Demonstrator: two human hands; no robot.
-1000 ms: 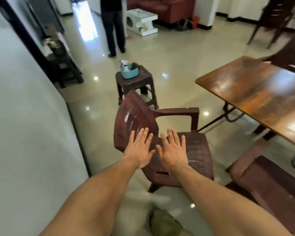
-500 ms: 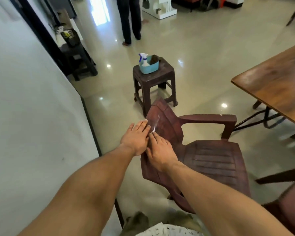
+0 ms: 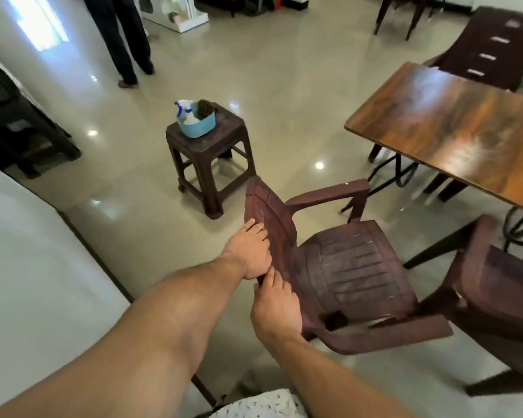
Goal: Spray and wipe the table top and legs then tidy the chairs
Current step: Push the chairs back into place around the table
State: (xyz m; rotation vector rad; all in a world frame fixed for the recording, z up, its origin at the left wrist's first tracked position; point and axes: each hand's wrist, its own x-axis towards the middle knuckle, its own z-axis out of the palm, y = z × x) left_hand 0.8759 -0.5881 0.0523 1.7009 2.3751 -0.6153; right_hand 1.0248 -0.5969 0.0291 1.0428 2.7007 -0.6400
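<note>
Now | left hand [image 3: 248,251], right hand [image 3: 277,306]: fingers curled over backrest edge of dark-brown plastic armchair [image 3: 354,267] | glossy rectangular wooden table [image 3: 453,125] near

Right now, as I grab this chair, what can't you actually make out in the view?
Head view only:
- Chair: legs mostly hidden under its seat.
- Table: right end cut off by the frame's right edge.
- Dark item in the blue tub: too small to identify.
- Standing person: cut off above the thighs by the top edge.
</note>
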